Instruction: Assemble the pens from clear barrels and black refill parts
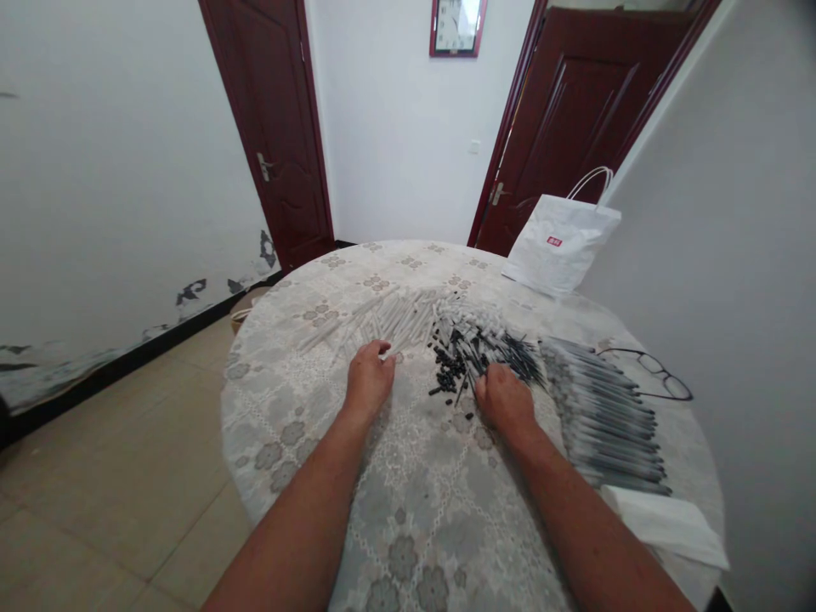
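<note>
My left hand (371, 376) is at the near edge of a spread of whitish, translucent pen barrels (408, 316). Its index finger and thumb are apart, and I see nothing held between them. Fingers curled and closed, my right hand (507, 398) rests at the near side of a bunch of thin dark pen refills (519, 357). Its fingertips are partly hidden, so what they grip does not show. Small black plugs (450, 370) lie scattered between the two hands. Behind the refills is a heap of small white pieces (475, 321).
Rows of dark-grey pens (612, 416) lie at the right, with eyeglasses (656, 374) beyond them. Nearer is a folded white paper or bag (666, 523). A white paper bag (561, 242) stands at the back right of the round table with its patterned tablecloth (408, 476).
</note>
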{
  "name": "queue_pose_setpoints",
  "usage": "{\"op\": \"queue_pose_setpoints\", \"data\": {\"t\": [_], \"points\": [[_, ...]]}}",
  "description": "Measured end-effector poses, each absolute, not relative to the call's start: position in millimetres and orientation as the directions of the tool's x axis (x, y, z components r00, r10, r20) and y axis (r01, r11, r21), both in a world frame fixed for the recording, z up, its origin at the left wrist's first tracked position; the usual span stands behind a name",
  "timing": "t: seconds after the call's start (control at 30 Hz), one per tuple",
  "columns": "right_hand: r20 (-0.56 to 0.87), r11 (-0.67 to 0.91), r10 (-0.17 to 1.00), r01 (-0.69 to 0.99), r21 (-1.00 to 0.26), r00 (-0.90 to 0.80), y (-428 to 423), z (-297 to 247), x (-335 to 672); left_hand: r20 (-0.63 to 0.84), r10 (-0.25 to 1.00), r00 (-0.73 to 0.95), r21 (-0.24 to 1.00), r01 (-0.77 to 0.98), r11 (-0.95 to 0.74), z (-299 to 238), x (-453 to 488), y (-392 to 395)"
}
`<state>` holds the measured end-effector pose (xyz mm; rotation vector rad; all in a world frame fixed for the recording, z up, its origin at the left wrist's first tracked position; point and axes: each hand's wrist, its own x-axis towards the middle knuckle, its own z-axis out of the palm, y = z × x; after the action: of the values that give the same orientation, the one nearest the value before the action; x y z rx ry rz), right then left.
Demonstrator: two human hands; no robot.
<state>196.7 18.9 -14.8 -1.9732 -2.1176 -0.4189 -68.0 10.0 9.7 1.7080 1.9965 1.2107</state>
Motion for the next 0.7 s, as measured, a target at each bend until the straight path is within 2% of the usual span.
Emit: {"op": "queue_pose_setpoints", "data": {"t": [0.17, 0.37, 0.6, 0.7], "points": [[0.504, 0.141, 0.857, 0.99, -0.024, -0.11, 23, -14, 204, 0.282, 0.935, -0.217, 0.49, 0.87, 0.054, 12, -62, 22], [0.559, 0.324, 0.806, 0.936, -0.136, -0.197, 25, -14, 210, 0.244, 0.957, -0.154, 0.269, 0.959, 0.086, 6, -57, 39], [0.541, 0.307, 0.822, 0.939, -0.153, -0.18, 22, -12, 210, 0.219, 0.968, -0.123, 0.204, 0.976, 0.078, -2, -61, 36], [0.519, 0.285, 0.849, 0.916, -0.282, -0.104, 23, -12, 208, 0.284, 0.955, -0.09, 0.287, 0.958, 0.005, 3, -59, 30]]}}
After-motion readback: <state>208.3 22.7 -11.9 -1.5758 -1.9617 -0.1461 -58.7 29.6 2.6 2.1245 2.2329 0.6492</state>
